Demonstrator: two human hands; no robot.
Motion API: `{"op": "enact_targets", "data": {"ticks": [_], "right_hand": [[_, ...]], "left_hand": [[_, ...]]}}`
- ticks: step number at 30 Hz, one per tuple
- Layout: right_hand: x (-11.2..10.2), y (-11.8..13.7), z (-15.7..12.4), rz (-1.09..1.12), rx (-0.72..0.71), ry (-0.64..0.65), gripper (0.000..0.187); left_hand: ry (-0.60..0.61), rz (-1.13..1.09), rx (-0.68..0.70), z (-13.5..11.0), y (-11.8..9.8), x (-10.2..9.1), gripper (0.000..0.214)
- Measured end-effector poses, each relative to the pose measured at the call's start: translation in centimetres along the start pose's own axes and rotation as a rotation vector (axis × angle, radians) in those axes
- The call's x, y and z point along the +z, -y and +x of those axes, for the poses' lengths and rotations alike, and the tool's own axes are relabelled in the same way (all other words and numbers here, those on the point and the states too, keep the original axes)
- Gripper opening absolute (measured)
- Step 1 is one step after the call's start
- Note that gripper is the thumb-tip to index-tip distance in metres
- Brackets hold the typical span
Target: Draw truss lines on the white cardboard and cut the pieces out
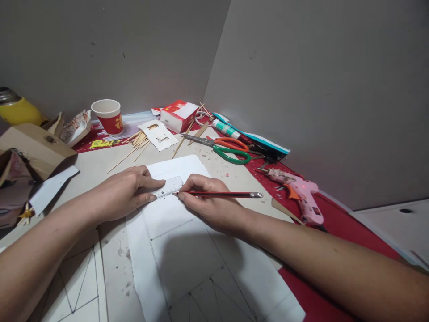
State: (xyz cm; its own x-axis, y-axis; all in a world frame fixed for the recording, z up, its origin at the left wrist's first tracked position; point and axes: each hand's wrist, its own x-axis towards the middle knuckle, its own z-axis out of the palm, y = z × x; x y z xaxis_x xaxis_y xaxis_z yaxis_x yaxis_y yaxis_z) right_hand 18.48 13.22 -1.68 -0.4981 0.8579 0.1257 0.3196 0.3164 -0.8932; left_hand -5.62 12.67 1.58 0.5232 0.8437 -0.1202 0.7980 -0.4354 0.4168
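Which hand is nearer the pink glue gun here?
The right. The right hand, holding the pencil, is left of the pink glue gun in the picture; the left hand is farther left, pressing on the ruler.

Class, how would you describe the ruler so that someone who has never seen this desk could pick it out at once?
Find the large white sheet lying between the two forearms. Near its far end, the left hand presses on the ruler. Unlike the slim, dark pencil in the right hand, it is flat and pale, with marks along its edge.
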Motion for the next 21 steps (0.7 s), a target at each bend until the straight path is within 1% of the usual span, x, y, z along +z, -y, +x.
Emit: {"op": "enact_targets", "data": {"ticks": [21], "right_hand": [[-0.09, 0.49, 0.00, -0.059, -0.033, 0.021, 0.012]], "left_hand": [[0.001, 0.011, -0.007, 0.21, -0.14, 0.01, 0.037]]}}
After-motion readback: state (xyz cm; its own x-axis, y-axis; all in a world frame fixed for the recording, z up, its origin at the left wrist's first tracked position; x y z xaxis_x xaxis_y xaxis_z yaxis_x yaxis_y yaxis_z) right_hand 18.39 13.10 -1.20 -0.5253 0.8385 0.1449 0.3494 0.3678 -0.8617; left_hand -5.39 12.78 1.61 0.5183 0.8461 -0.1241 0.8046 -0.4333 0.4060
